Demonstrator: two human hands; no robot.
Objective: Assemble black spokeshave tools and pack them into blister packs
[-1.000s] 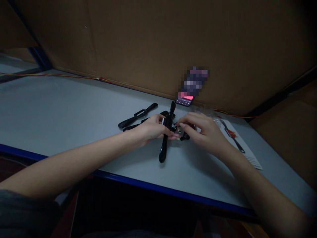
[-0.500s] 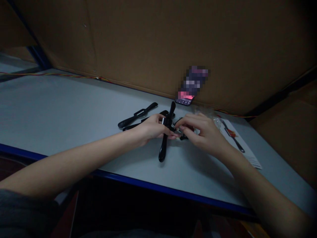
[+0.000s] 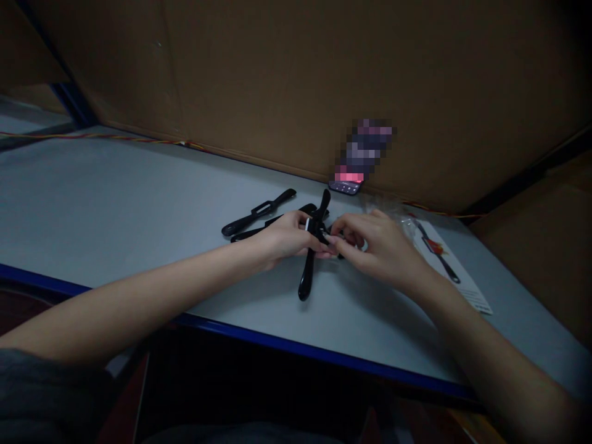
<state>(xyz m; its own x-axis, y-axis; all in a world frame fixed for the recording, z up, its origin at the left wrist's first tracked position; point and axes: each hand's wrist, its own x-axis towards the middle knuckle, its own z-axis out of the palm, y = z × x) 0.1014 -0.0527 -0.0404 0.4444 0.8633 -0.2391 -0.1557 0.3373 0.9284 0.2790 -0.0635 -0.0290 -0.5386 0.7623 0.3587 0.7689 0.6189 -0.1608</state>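
My left hand (image 3: pixel 291 235) is closed around the middle of a black two-handled tool (image 3: pixel 306 276), its handles pointing away from me and toward me. A small white piece (image 3: pixel 308 226) shows beside the left fingers at the tool's centre. My right hand (image 3: pixel 370 243) pinches at the right side of that centre; the fingertips hide what lies between them. Left of the hands lie similar black tools on the table: one with a rectangular opening (image 3: pixel 259 213) in its middle, and another (image 3: pixel 247 235) partly covered by my left hand.
A phone (image 3: pixel 345 186) with a lit screen leans on the cardboard wall (image 3: pixel 259 80). Clear plastic wrapping (image 3: pixel 398 216) and a printed card (image 3: pixel 467 287) picturing a black tool lie to the right. Thin twisted wires (image 3: pixel 139 141) run along the back of the table (image 3: pixel 115 209).
My right fingertips have moved in closer against the tool's centre. The left hand keeps its hold, and the view has shifted slightly.
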